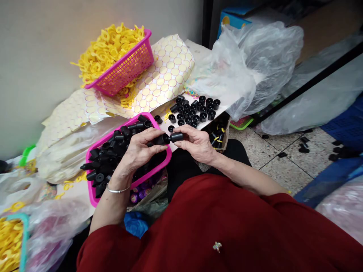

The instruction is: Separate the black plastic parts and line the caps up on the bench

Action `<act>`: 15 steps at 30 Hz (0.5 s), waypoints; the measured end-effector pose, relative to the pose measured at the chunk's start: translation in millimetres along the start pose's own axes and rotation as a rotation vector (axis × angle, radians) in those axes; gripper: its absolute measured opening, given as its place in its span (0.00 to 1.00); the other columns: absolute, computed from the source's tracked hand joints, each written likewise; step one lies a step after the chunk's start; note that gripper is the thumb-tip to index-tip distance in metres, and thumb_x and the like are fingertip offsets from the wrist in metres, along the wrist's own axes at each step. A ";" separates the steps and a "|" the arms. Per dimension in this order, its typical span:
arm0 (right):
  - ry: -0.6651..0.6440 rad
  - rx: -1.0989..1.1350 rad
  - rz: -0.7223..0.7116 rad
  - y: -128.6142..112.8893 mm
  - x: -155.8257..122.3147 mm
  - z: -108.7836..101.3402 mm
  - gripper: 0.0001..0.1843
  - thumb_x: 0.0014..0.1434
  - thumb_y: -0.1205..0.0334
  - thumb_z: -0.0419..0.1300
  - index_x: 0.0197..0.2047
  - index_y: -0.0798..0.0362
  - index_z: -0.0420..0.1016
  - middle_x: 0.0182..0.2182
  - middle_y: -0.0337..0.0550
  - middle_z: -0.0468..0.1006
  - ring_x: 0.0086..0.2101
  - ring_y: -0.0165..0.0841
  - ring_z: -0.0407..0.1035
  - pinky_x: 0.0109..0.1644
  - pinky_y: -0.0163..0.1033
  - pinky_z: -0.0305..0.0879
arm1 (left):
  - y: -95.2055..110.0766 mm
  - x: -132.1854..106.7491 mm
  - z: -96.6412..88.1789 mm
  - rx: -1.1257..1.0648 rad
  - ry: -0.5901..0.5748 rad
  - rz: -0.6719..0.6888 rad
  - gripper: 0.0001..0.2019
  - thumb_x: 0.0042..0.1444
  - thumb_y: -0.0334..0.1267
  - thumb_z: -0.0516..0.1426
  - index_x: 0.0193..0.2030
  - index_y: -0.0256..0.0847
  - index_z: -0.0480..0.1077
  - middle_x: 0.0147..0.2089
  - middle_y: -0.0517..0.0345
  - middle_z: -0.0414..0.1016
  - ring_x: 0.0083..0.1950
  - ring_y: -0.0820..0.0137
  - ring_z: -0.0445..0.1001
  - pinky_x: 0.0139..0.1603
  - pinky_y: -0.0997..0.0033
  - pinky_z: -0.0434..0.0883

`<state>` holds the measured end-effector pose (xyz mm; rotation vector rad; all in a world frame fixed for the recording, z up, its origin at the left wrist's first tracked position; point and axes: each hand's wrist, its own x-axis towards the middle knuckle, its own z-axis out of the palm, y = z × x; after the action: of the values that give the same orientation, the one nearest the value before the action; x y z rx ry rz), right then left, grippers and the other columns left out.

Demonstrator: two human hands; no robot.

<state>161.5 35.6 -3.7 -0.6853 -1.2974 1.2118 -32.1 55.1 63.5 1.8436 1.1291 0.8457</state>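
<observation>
My left hand [144, 149] is closed around a black plastic cup-like piece [163, 139], its open end turned to the right. Between the thumb and fingers of my right hand [197, 142] is a smaller black cylindrical piece [177, 137]. The two pieces meet or nearly meet end to end; I cannot tell whether they are joined. Below and left of my left hand sits a pink basket [91, 194] filled with black plastic parts [106, 162]. Past my fingers, several short round black caps [195, 109] stand on the white work surface [227, 99].
A pink basket [124, 73] heaped with yellow plastic parts [110, 49] tilts on sheets of round stickers [164, 75]. Clear plastic bags [255, 56] lie at the back right. A cardboard box [225, 141] holds black and yellow pieces. Black parts [304, 145] lie on the tiled floor.
</observation>
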 end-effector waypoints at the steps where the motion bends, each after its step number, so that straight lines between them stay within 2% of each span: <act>1: 0.001 -0.025 -0.006 0.9 -0.4 -2.2 0.15 0.57 0.56 0.65 0.48 0.49 0.77 0.42 0.43 0.74 0.42 0.33 0.70 0.50 0.43 0.69 | -0.1 1.2 0.3 0.011 -0.015 0.010 0.15 0.42 0.37 0.70 0.40 0.44 0.82 0.36 0.54 0.78 0.39 0.64 0.74 0.43 0.65 0.71; 5: -0.054 -0.197 -0.074 3.7 -0.3 -6.6 0.16 0.59 0.56 0.63 0.51 0.48 0.77 0.42 0.43 0.77 0.41 0.35 0.71 0.51 0.44 0.70 | 2.0 5.4 2.7 0.042 -0.064 0.017 0.14 0.43 0.38 0.70 0.40 0.44 0.82 0.35 0.55 0.78 0.37 0.65 0.74 0.42 0.66 0.72; 8: -0.136 -0.296 -0.149 2.6 -0.5 -4.4 0.22 0.63 0.55 0.59 0.58 0.50 0.72 0.50 0.48 0.77 0.49 0.38 0.72 0.58 0.46 0.68 | 2.6 5.7 7.1 0.031 -0.101 -0.009 0.16 0.43 0.40 0.70 0.41 0.44 0.82 0.35 0.55 0.79 0.37 0.64 0.75 0.43 0.65 0.73; 10: -0.189 -0.297 -0.146 -1.1 -2.3 -2.4 0.29 0.64 0.51 0.56 0.66 0.52 0.64 0.60 0.52 0.70 0.58 0.41 0.67 0.64 0.47 0.62 | 2.2 4.0 11.6 0.006 -0.073 -0.015 0.19 0.42 0.41 0.70 0.44 0.44 0.81 0.38 0.54 0.80 0.38 0.63 0.77 0.44 0.64 0.74; 12: -0.281 -0.280 -0.090 -6.1 -6.0 -2.8 0.39 0.64 0.45 0.56 0.71 0.52 0.52 0.67 0.53 0.59 0.65 0.43 0.57 0.69 0.49 0.55 | 1.5 3.2 15.8 0.025 -0.052 0.006 0.21 0.42 0.41 0.71 0.46 0.43 0.80 0.39 0.53 0.81 0.38 0.62 0.77 0.43 0.64 0.74; 15: -0.377 -0.265 0.049 -9.5 -16.1 -11.7 0.48 0.60 0.41 0.59 0.74 0.51 0.41 0.72 0.55 0.48 0.70 0.46 0.43 0.71 0.55 0.49 | -2.0 12.2 16.0 0.150 -0.066 0.073 0.16 0.45 0.41 0.69 0.43 0.43 0.81 0.37 0.53 0.81 0.38 0.63 0.77 0.43 0.66 0.74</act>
<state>177.7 20.7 -3.0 -0.6998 -1.7872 1.2609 -14.8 62.4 56.0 2.0314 1.1155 0.7525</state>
